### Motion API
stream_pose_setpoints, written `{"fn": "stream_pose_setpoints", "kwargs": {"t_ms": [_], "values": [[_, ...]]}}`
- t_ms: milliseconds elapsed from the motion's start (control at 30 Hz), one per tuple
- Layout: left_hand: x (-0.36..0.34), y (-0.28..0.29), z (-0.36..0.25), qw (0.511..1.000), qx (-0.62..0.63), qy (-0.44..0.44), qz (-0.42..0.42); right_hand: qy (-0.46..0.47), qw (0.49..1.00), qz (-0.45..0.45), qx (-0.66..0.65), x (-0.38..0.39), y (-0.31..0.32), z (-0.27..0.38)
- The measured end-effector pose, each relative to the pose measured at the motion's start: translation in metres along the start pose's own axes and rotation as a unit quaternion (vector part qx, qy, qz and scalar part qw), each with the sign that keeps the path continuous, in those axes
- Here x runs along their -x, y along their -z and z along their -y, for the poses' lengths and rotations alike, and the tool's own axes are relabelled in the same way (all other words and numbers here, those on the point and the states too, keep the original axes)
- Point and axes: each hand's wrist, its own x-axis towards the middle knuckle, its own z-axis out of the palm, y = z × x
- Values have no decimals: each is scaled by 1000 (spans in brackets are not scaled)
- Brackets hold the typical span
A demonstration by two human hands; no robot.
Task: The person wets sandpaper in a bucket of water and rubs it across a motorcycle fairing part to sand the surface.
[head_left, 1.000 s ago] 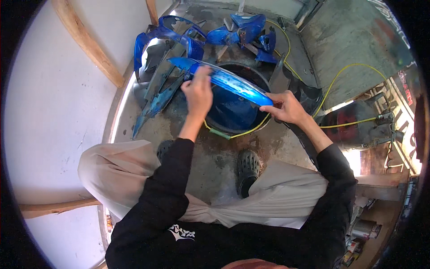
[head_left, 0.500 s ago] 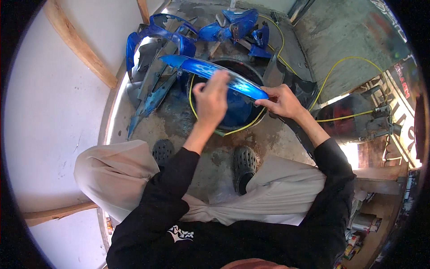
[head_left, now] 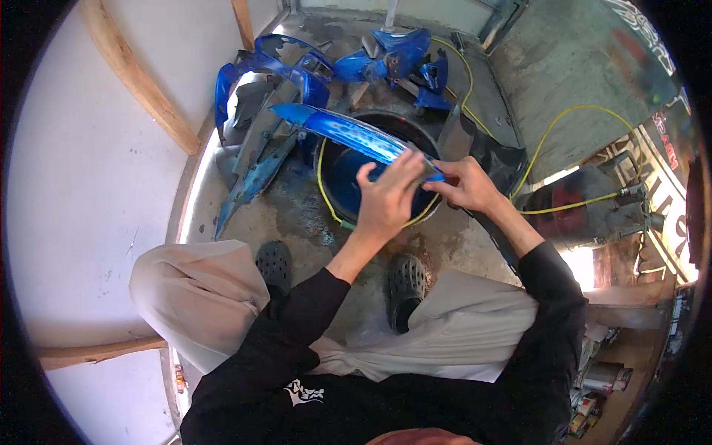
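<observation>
Moved since the earlier frame: the left hand has gone along the blue panel, from its middle to near its three o'clock end; the right hand keeps its place at this end.
Left fingers: they are bent and lie over the panel, the thumb stands apart; because of blur, I cannot tell if something is under them.
Right fingers: closed, the thumb and fingers pinch the panel's end.
Blue panel: it is held slanting above the dark bucket, its pointed tip toward the bucket's ten o'clock, the pinched end toward three.
Bucket: it stands on the floor, with a yellow handle down its nine-to-seven o'clock side.
Other blue parts: a curved fairing lies at eleven o'clock from the bucket, a broken cluster at twelve, a long faded piece at nine.
Dark tank: at four o'clock, a tank with a yellow hose.
</observation>
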Motion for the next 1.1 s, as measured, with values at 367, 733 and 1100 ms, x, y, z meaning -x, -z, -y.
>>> {"fn": "stream_pose_setpoints", "kwargs": {"t_ms": [367, 733, 1100], "values": [[-2, -1, 23, 999, 12, 28, -32, -27, 998, 0, -59, -1, 0, 3], [-15, 38, 108, 973, -179, 95, -114, 24, 1000, -3, -19, -3, -7, 11], [-21, 42, 96, 980, -113, 155, -55, 30, 999, -23, -25, -1, -10, 1]]}}
